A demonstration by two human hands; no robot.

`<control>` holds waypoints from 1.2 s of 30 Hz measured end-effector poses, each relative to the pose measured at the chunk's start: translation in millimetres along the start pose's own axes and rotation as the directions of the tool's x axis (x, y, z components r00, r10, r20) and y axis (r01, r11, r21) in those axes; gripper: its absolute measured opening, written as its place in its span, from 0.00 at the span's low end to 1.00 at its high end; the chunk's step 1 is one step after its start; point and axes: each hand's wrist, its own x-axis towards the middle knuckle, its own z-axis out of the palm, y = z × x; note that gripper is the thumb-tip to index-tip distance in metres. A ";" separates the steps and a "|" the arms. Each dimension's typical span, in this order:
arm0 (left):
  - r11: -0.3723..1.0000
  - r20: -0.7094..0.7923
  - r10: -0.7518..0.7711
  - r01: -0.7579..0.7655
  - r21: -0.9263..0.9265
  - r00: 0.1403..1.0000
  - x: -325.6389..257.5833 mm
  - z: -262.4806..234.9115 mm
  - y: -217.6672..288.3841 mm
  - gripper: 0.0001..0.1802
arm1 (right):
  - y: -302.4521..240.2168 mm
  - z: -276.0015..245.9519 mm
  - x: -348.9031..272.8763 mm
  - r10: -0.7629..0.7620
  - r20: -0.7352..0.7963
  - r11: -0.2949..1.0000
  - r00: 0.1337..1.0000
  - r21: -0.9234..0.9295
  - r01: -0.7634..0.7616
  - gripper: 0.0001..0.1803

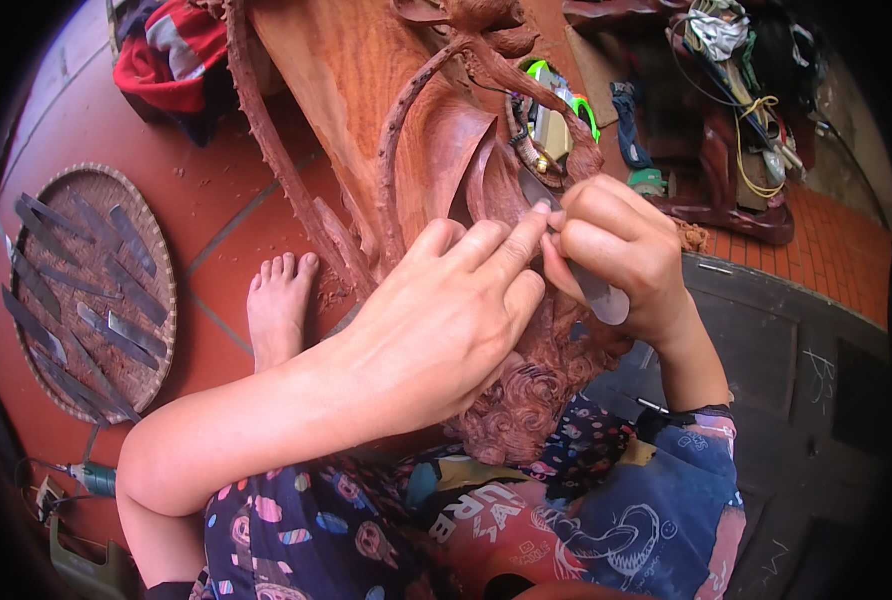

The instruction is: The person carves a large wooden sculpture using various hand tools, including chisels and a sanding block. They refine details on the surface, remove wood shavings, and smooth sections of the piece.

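Observation:
A reddish-brown wood carving [436, 150] with curved leaf-like forms, knobbly stems and a curled, textured mass [526, 405] stands between my legs. My right hand [621, 245] is closed around a flat metal carving chisel [608, 300], whose rounded end shows below the fist. Its other end reaches the carving beyond my fingers. My left hand [446, 310] lies across the carving with bent fingers. One fingertip presses at the chisel close to my right fingers; the left thumb is hidden.
On the left tiled floor, a round woven tray [161, 370] holds several flat chisels. A green power tool [96, 478] lies below it. My bare foot [281, 300] rests beside the carving. Red cloth [171, 50] lies at far left; cords and tools [746, 100] clutter the far right.

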 end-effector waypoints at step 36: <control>1.000 -0.046 0.005 -0.005 0.017 0.999 0.1 -1.7 -2.2 0.28 | -4.9 12.4 9.3 -0.057 -0.120 0.998 0.991 -0.005 0.057 0.12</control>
